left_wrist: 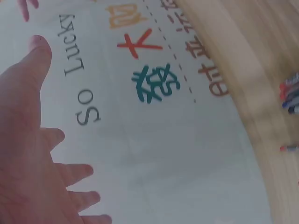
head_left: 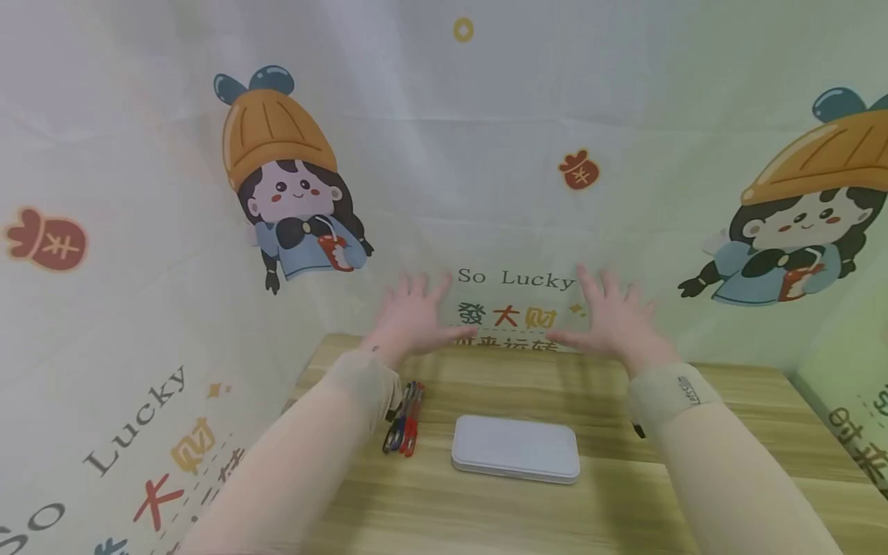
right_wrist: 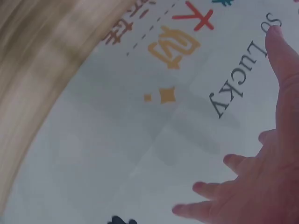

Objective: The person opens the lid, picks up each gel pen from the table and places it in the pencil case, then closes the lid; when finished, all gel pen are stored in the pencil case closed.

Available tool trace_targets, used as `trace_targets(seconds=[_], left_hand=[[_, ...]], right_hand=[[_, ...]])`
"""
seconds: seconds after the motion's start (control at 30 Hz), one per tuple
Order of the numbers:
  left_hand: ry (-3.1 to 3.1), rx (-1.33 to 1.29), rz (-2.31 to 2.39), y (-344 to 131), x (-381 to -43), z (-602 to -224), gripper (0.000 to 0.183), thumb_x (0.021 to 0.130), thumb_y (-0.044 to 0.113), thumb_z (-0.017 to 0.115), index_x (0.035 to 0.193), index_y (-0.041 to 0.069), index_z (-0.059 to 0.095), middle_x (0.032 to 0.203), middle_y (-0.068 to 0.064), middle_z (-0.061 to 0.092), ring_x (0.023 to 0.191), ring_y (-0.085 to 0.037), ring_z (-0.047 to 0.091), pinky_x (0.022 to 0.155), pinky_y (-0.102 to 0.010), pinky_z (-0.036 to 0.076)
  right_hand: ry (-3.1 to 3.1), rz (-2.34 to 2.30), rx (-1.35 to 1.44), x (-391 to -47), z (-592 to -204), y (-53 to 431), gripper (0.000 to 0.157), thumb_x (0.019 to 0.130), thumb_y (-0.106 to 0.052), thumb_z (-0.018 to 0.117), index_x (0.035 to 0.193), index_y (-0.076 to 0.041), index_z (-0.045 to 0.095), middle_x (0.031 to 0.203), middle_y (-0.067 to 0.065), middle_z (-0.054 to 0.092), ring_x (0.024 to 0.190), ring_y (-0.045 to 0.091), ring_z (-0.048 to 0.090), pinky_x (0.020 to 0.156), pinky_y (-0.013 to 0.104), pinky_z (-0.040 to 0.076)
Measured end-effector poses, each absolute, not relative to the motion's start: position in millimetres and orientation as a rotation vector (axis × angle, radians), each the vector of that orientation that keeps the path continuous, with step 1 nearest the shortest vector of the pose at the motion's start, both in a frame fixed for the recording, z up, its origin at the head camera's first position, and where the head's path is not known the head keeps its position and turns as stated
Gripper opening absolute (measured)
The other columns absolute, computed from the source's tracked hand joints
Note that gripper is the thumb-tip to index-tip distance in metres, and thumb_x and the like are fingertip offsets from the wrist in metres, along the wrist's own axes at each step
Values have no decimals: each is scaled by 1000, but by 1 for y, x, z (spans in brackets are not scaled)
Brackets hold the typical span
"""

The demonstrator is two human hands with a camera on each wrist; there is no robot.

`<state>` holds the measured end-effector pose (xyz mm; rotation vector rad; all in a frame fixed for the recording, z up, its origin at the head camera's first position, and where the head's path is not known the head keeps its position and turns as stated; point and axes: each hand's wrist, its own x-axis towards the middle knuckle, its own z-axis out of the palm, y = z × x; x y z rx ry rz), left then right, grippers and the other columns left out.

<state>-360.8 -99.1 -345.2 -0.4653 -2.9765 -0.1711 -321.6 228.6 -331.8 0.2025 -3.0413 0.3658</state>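
Observation:
Both hands are raised over the far part of the table with fingers spread, and neither holds anything. My left hand [head_left: 415, 317] is above and beyond several pens [head_left: 405, 420], which lie in a bunch beside the left sleeve. My right hand [head_left: 613, 320] is level with it on the other side, thumb pointing inward. Between the forearms, nearer to me, a closed pale flat case [head_left: 516, 449] with rounded corners lies on the table. In the left wrist view the pens [left_wrist: 290, 97] show partly at the right edge. The right wrist view shows the right hand [right_wrist: 261, 182] before the cloth.
A wood-grain table [head_left: 499, 516] spans the lower middle. White printed cloth [head_left: 444, 193] with cartoon figures and lettering hangs behind it and along both sides, close to the table's back edge.

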Motion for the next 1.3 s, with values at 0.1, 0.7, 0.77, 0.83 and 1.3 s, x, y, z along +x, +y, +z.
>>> trace_targets(seconds=[0.1,0.7,0.77,0.83,1.3], left_hand=[[-2961,-582,-237,-95,-349,-362,114,94,86,60,178,22,19,181,-23,28,167,-49,28,136,-68,23],[-3016,-792,-421,-89,-293,-459,107,90,84,68,174,24,35,175,-14,44,160,-41,45,130,-60,40],[-3021,-810,-463,-89,-288,-469,103,90,82,70,171,25,40,174,-14,46,159,-40,47,129,-60,42],[-3021,-838,-503,-89,-284,-477,99,90,80,72,169,26,45,174,-14,46,159,-39,48,128,-60,43],[-3063,-948,-739,-93,-273,-510,77,90,59,85,159,44,56,178,-12,39,162,-38,42,129,-60,41]], right_hand=[[-3003,474,305,-314,-349,227,127,91,-82,69,178,-15,5,180,34,11,159,71,18,122,89,20],[-2892,876,559,-254,-471,242,93,93,-60,82,164,-10,49,166,29,49,149,58,50,117,77,44],[-2907,905,571,-249,-479,240,91,91,-60,84,161,-11,54,165,28,51,147,58,51,117,77,44],[-2920,942,566,-245,-487,239,88,88,-59,87,158,-13,59,165,28,51,148,59,51,118,78,43],[-2748,1171,660,-232,-519,248,71,76,-41,100,139,-23,73,161,29,55,145,63,51,114,82,42]])
